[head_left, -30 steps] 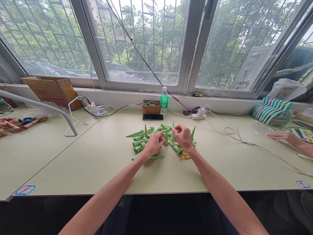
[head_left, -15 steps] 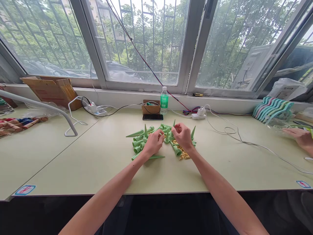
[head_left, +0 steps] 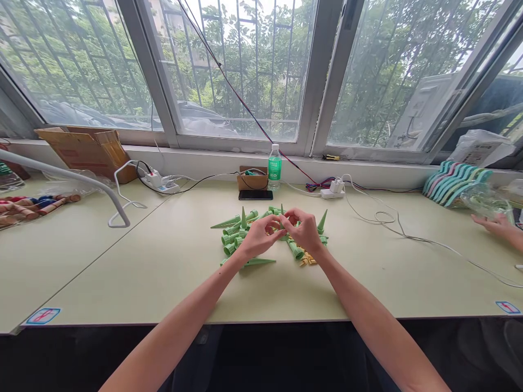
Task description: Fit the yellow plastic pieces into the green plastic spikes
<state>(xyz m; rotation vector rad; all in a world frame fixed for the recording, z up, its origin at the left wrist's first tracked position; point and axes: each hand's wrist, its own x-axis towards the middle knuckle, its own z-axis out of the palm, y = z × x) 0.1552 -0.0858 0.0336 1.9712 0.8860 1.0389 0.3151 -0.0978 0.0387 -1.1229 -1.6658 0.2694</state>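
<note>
Both hands meet over a pile of hollow, pale green plastic spikes. My right hand (head_left: pixel 303 230) pinches one upright green plastic spike (head_left: pixel 281 209), its tip showing above the fingers. From the other side, my left hand (head_left: pixel 261 237) closes its fingertips around the same spike; the exact contact is partly hidden. Left of my hands lie several green spikes (head_left: pixel 229 239), some on their sides with open ends showing. Another spike (head_left: pixel 322 221) stands upright to the right. Small yellowish pieces (head_left: pixel 309 258) lie under and beside my right hand.
Behind the pile are a black phone (head_left: pixel 255 195), a small cardboard box (head_left: pixel 245 181) and a bottle (head_left: pixel 274 167). White cables (head_left: pixel 402 233) cross the table's right side. At far right, a co-worker's hand (head_left: pixel 496 224) is near clear plastic and hangers (head_left: pixel 455 185). A grey curved bar (head_left: pixel 93 188) juts in at left.
My right hand has moved left with its spike, and my left hand has shifted right to meet it. At far right, the co-worker's hand has shifted and the clear plastic there has been lifted.
</note>
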